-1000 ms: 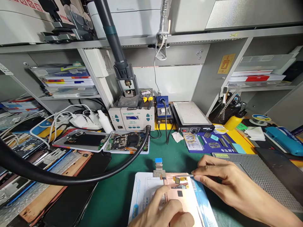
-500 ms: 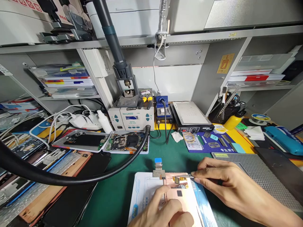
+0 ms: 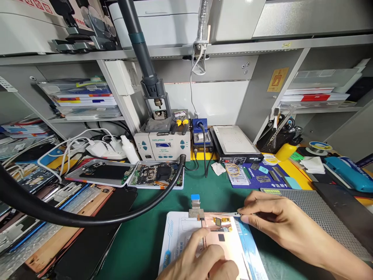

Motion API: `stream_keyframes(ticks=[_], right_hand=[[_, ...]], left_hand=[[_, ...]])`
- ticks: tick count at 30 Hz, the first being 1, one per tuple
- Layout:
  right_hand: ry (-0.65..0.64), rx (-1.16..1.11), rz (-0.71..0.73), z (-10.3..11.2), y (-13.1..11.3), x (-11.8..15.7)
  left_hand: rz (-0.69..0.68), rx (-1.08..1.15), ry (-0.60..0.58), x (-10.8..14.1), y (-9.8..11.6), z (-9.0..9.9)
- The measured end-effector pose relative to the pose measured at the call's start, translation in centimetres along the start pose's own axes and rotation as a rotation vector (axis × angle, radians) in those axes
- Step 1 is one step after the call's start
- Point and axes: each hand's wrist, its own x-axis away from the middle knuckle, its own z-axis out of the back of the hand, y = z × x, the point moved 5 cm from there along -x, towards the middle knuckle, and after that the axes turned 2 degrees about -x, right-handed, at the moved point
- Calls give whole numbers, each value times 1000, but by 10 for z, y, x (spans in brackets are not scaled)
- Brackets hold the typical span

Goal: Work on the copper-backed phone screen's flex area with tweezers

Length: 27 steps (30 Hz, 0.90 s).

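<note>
A copper-coloured phone screen panel (image 3: 214, 239), with a dark square patch and gold flex parts near its far end, lies on a white and blue printed mat (image 3: 171, 241). My left hand (image 3: 201, 258) rests on the panel, fingers bent and apart, with one fingertip near its left edge. Between thumb and fingers my right hand (image 3: 271, 221) pinches a thin metal tool (image 3: 229, 214). The tool points left along the panel's far edge; its exact kind is unclear. A metal clip with a blue tab (image 3: 195, 202) sits at the far left corner.
Behind stand a hot air station (image 3: 163, 146), a blue soldering station (image 3: 201, 134) and a flat heating plate (image 3: 236, 142). A black hose (image 3: 145, 212) arcs across the left. An open case holds a circuit board (image 3: 155, 175). At right lies a grey perforated mat (image 3: 311, 210).
My right hand and the thin metal tool have shifted slightly away from me, towards the panel's far edge. My left hand stays on the panel.
</note>
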Motion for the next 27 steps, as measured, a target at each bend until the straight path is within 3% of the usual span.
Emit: stream_keyframes(ticks=[3,16,27], right_hand=[[-20,4,-1,-2,0,-1],[-34,8,-26,-5,4,-2],[-43,80,8,-7,3,-1]], left_hand=[[-6,-34,65,-3,1,0],[7,8,141,0,1,-3],[6,20,113,-1,0,-4]])
